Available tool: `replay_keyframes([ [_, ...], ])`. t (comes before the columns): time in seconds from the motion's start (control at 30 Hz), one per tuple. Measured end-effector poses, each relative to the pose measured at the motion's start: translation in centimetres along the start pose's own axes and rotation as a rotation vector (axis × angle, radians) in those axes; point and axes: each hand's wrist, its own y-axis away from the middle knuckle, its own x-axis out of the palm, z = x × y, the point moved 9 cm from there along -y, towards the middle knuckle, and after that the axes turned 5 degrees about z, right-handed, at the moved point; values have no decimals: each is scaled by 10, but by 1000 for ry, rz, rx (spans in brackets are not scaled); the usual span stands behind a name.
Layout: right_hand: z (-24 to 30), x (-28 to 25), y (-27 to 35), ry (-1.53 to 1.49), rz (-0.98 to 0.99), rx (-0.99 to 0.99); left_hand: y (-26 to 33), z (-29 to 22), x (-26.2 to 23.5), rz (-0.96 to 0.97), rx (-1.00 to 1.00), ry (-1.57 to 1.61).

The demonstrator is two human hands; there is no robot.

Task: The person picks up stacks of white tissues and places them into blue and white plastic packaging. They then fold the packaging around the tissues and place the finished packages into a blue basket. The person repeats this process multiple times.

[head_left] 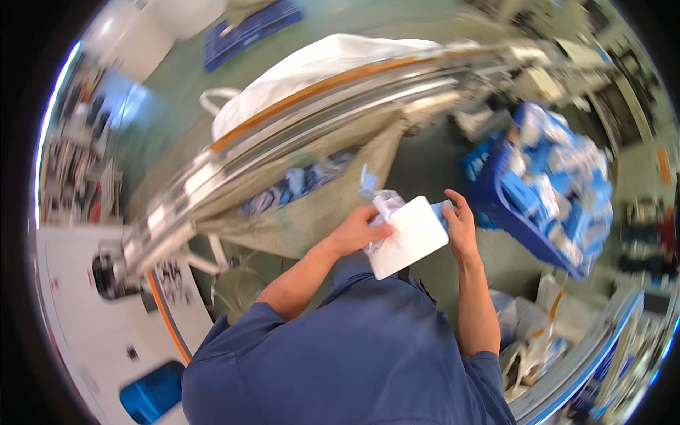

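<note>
In front of my body, my left hand (361, 231) is closed, its thumb pressing on crumpled clear plastic film (387, 201) at the left edge of a white flat rectangular piece (418, 234). The white piece is tilted, its kind unclear. A small light blue flap (367, 182) sticks up above the film. My right hand (460, 225) is at the right edge of the white piece. Its fingers are bent around a light blue piece (440, 212), mostly hidden behind the white one. Whether the two blue parts belong together cannot be seen.
A blue plastic basket (489, 195) heaped with blue and white packets (556, 184) stands to the right. Ahead, a long metal rail frame (319, 117) carries a beige cloth sling (297, 230) with blue pieces inside. A white sack (283, 78) and a blue pallet (251, 34) lie beyond.
</note>
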Motion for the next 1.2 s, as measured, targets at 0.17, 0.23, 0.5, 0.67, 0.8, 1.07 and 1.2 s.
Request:
replay_keyframes([
  [0.17, -39, 139, -96, 204, 299, 75, 111, 101, -115, -601, -70, 285],
  [0.23, -59, 182, -139, 233, 269, 68, 142, 106, -132, -744, -18, 350],
  [0.5, -67, 256, -214, 1071, 373, -164, 169, 72, -170, -990, 88, 263],
  [0.67, -25, 282, -123, -38, 849, 445, 130, 31, -181, -751, 45, 77],
  [0.8, 28, 278, -108, 105, 1112, 265, 94, -6, -181, -559, 79, -200],
  [1.07, 78, 232, -116, 380, 779, 95, 59, -45, -181, -499, 181, -449],
  [1.2, 88, 179, -135, 165, 545, 42, 87, 27, -242, -797, -36, -119],
])
